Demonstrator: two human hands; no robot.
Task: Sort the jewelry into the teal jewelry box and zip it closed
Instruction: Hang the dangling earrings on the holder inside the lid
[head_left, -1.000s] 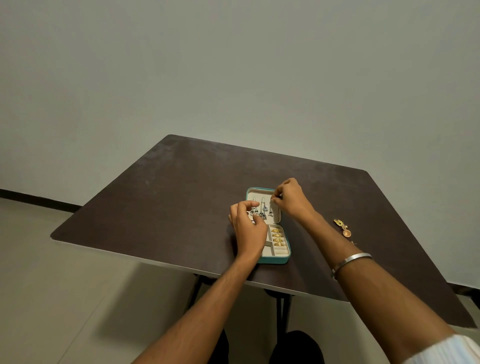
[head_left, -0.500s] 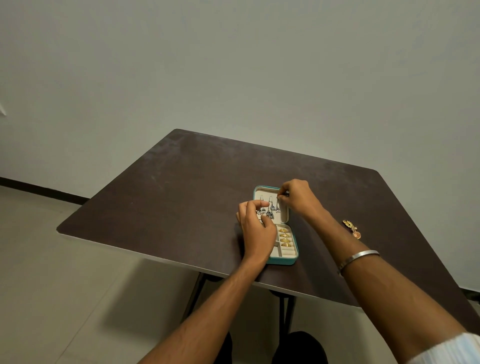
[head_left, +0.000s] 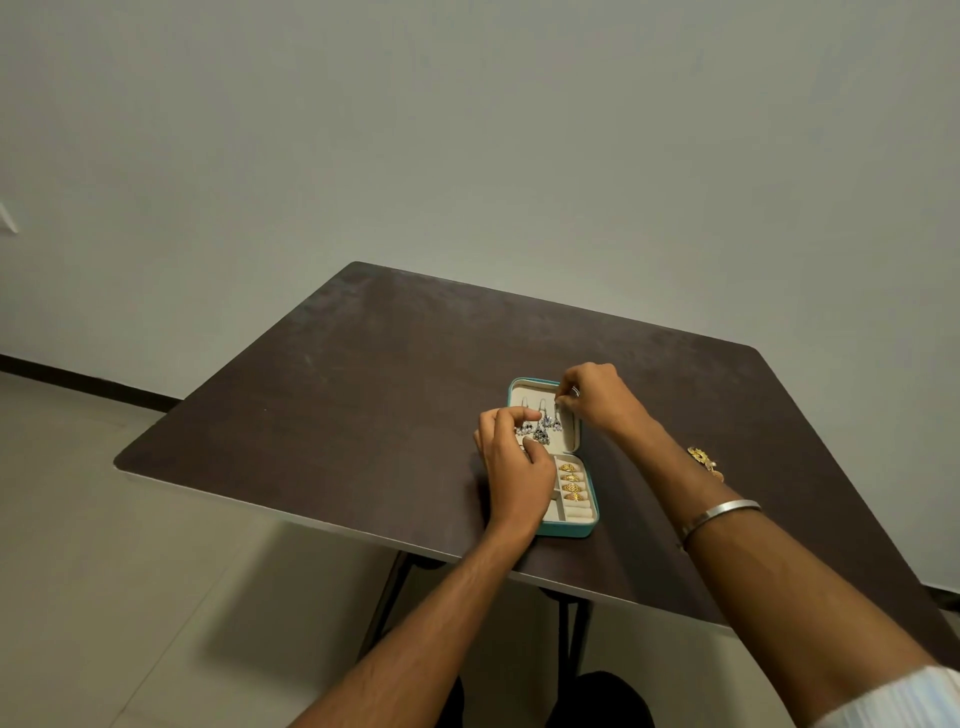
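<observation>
Open teal zip jewelry box (head_left: 569, 531): right hand (head_left: 597, 400) pinches silver dangling earring (head_left: 557, 418) at lid; left hand (head_left: 514, 467), fingers curled, grips lid's left edge.

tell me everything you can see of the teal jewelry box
The teal jewelry box lies open on the dark table, lid propped up at the far end. Its lining looks cream. Silver earrings hang in the lid; gold rings sit in the base's ring rolls. The left hand covers its left side; the right hand pinches at the lid's top edge.
</observation>
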